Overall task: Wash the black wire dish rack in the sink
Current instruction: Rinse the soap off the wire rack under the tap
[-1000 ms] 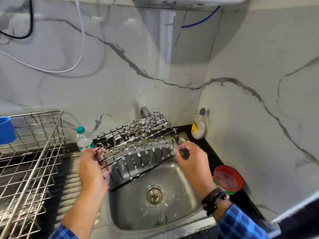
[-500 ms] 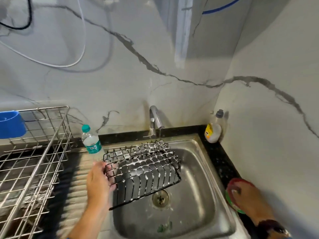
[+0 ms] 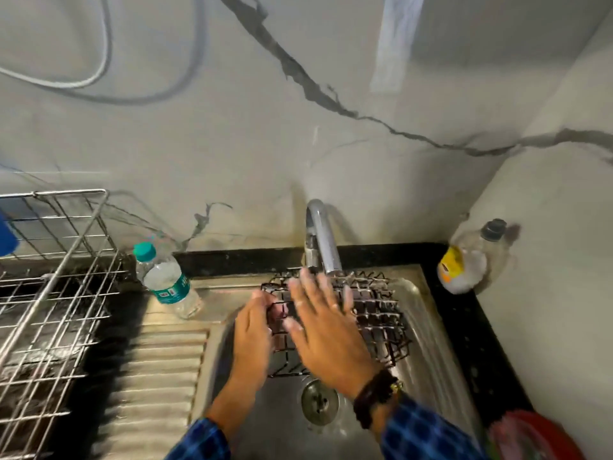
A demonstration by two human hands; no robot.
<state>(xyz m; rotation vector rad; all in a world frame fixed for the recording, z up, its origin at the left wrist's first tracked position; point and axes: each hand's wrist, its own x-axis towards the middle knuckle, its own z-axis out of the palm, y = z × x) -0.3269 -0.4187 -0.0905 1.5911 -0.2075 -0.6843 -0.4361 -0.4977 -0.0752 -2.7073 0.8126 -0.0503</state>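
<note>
The black wire dish rack point(image 3: 378, 317) lies in the steel sink point(image 3: 428, 330), just under the spout of the tap point(image 3: 320, 240). My left hand point(image 3: 253, 330) grips the rack's left edge. Fingers spread, my right hand point(image 3: 326, 330) lies flat over the top of the rack, reaching toward the tap, and it holds nothing. Both hands hide the rack's left half. The frame is blurred, and I cannot tell whether water is running.
A water bottle point(image 3: 164, 280) stands at the back of the ribbed drainboard point(image 3: 156, 376). A steel wire basket point(image 3: 49, 293) fills the left side. A soap bottle point(image 3: 467, 260) sits in the back right corner, a red-lidded container point(image 3: 537, 436) at the front right. The drain point(image 3: 318, 401) is visible.
My right hand left the red container at the right and came over the rack, open and flat. The rack sits further back, under the tap. The view tilted down and closer.
</note>
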